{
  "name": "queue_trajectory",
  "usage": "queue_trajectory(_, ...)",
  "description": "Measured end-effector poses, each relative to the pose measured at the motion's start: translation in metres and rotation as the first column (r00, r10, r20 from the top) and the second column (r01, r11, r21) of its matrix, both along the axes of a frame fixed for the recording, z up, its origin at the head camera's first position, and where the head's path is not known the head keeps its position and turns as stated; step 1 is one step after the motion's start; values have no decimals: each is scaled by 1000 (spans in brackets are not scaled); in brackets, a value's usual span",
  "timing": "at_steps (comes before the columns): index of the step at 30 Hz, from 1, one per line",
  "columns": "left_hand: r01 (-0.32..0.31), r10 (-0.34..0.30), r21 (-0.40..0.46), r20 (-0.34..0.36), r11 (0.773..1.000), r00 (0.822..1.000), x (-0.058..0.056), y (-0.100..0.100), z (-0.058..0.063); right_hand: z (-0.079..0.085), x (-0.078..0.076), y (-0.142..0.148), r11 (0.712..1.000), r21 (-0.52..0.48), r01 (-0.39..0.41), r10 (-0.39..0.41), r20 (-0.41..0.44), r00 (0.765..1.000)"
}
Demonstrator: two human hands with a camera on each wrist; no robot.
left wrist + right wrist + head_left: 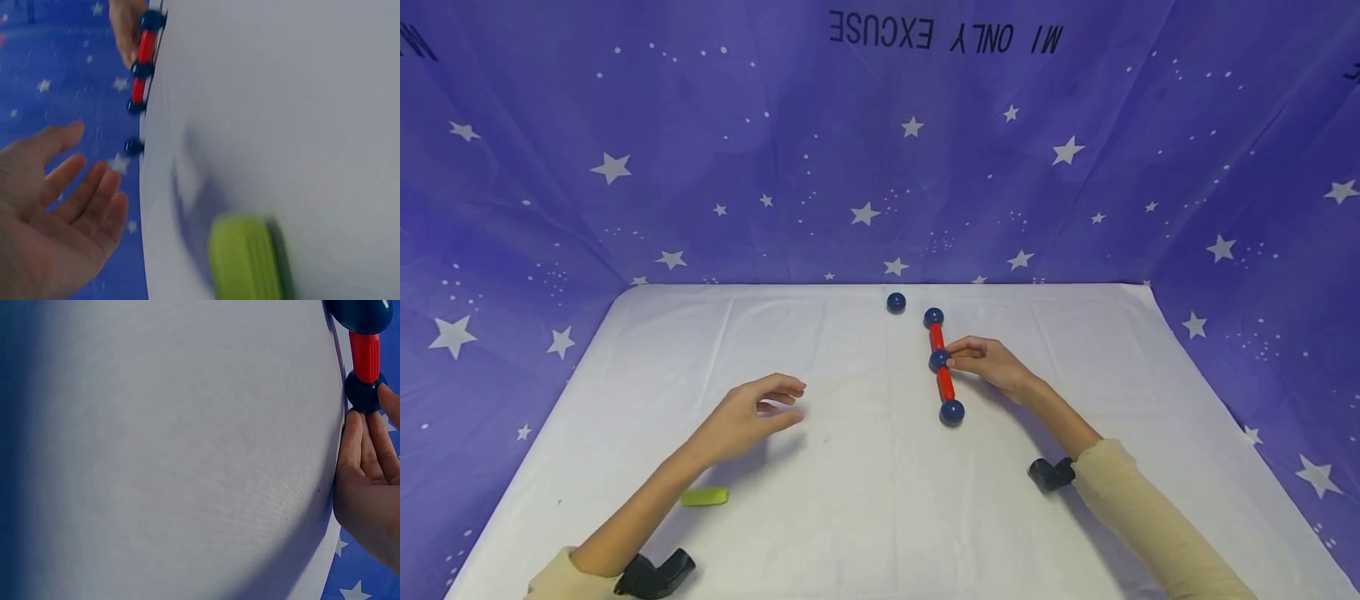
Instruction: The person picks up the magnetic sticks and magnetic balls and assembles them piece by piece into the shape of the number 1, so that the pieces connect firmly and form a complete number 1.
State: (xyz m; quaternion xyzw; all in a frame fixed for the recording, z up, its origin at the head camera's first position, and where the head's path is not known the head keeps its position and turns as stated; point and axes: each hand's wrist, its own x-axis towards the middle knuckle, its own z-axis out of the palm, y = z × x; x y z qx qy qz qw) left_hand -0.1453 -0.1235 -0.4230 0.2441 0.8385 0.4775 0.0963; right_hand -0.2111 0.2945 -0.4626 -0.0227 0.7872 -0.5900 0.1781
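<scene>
A chain of blue balls joined by red rods (945, 384) lies on the white table, with a ball at each end and a middle ball (939, 360) between the rods. My right hand (992, 367) pinches that middle ball between thumb and fingers; the right wrist view shows the same ball (364, 394). My left hand (756, 415) hovers over the table to the left, its fingers loosely bent around nothing. Below its forearm lies a yellow-green rod (705, 497), seen large and blurred as a green block (245, 259) in the left wrist view.
A loose blue ball (896, 302) rests near the table's back edge, just left of the chain's far end. White cloth (850, 517) covers the table. Purple star-printed curtains (820, 167) stand behind it and at both sides.
</scene>
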Motion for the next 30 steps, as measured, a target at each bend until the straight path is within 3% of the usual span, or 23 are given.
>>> queue_trajectory(8,30,-30,-110,2,993,1000,18,-56,-1,1,1,0,1000,3,5,-5,-2,1000)
queue_trajectory(14,86,-72,-217,69,972,995,33,-84,-5,3,3,-1,1000,14,22,-22,8,1000)
queue_trajectory(19,103,-76,-217,128,971,989,43,-97,-10,3,3,-2,999,20,28,-28,8,1000)
queue_trajectory(30,132,-116,-208,87,969,989,58,-109,-16,3,3,-3,1000,4,21,-21,-2,1000)
